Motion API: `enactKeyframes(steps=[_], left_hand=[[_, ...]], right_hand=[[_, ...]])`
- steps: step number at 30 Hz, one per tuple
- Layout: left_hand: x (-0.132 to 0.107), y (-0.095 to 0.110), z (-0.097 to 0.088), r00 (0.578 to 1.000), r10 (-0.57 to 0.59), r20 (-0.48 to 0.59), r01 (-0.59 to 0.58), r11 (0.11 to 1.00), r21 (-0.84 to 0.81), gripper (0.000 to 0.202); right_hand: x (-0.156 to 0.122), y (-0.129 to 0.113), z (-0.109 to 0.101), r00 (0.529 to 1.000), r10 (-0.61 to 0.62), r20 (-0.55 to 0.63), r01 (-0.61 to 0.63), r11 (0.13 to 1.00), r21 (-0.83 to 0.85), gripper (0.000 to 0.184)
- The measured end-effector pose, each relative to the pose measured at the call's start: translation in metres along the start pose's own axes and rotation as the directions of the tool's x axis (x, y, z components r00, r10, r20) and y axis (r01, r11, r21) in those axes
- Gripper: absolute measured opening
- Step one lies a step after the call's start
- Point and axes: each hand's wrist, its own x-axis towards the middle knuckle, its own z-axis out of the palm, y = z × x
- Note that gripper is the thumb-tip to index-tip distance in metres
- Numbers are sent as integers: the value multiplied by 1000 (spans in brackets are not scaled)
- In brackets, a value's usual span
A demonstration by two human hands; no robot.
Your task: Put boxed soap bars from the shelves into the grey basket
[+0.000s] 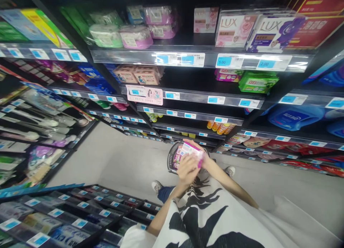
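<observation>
White shirt cloth with a black print (215, 212) fills the bottom of the view, closest to the lens, and both bare forearms rise out of it toward the middle of the picture. They meet on a small pink-and-white pack (191, 150), held in the air in front of the body, above the floor (120, 158) and over the near right part of a dark shopping basket (171, 158) that stands there. The pack's long axis runs across the body, tilted a little down toward the person's right. The left hand (187, 169) is the nearer one: it comes up from the lower left, its back turned to the camera, and its fingers curl onto the pack's near edge from below. The right hand (206, 160) reaches in from the right and is mostly hidden behind the pack, gripping its far end, with the wrist bent inward. The basket lies below and slightly left of both hands, and some packaged goods show inside it. Two pale shoes (156, 186) stand on either side of it. Further out, dark shelves with blue price tags (180, 59) carry LUX soap boxes (233, 29), green packs (258, 81) and blue jugs (295, 117).
</observation>
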Motion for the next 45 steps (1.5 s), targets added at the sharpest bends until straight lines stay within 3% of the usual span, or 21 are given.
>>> enactKeyframes(steps=[1, 2, 3, 4, 5, 6, 7, 9, 13, 22, 26, 28, 30, 33, 36, 38, 41, 45], left_hand=[[3, -2, 3, 981, -87, -175, 77, 995, -59, 20], [6, -5, 4, 932, -199, -304, 157, 975, -156, 29], [11, -7, 5, 863, -328, -383, 231, 932, -279, 37], [16, -9, 4, 786, -466, -406, 297, 861, -414, 43], [20, -12, 2, 710, -594, -379, 352, 764, -540, 46], [22, -16, -1, 640, -699, -320, 395, 655, -644, 46], [23, -20, -5, 581, -774, -251, 426, 553, -716, 43], [20, -29, -11, 511, -849, -138, 466, 408, -785, 32], [14, -39, -14, 471, -877, -92, 455, 331, -827, 16], [29, -35, -12, 415, -908, -58, 439, 256, -861, 18], [27, -30, -9, 418, -908, -7, 454, 216, -865, 14], [24, -28, -4, 442, -896, 27, 466, 204, -861, 20], [20, -25, 2, 484, -873, 61, 498, 217, -840, 28], [15, -22, 7, 573, -812, 111, 531, 265, -805, 37], [12, -19, 8, 678, -723, 134, 508, 329, -796, 40], [11, -16, 6, 732, -664, 154, 510, 383, -770, 41], [10, -14, 0, 757, -610, 233, 566, 436, -699, 44], [4, -19, -7, 741, -597, 308, 639, 485, -597, 42]], right_hand=[[10, 1, 3, 946, 88, 312, -116, 990, 74, 44], [17, 4, 5, 775, 153, 614, -273, 956, 106, 42], [21, 9, 4, 546, 177, 819, -422, 903, 86, 43], [23, 14, 2, 338, 168, 926, -529, 848, 39, 48], [23, 20, -1, 220, 160, 962, -585, 811, -1, 54], [22, 25, -4, 207, 168, 964, -593, 805, -13, 59], [21, 31, -7, 232, 181, 956, -580, 814, -14, 62], [21, 38, -12, 254, 190, 948, -555, 832, -18, 65], [26, 38, -13, 268, 155, 951, -494, 869, -2, 70], [38, 42, -4, 248, 44, 968, -333, 942, 43, 68], [54, 43, 0, 167, -9, 986, -163, 986, 37, 66], [67, 37, 1, 84, -42, 996, -57, 997, 47, 63], [78, 26, -2, -34, -74, 997, 142, 987, 78, 57], [87, 4, -10, -161, -83, 983, 481, 863, 152, 51], [94, -22, -21, -189, -137, 972, 669, 707, 230, 49], [104, -43, -29, -224, -190, 956, 800, 525, 291, 50], [131, -82, -39, -289, -277, 917, 909, 221, 353, 56], [181, -141, -47, -342, -474, 812, 925, -19, 378, 62]])
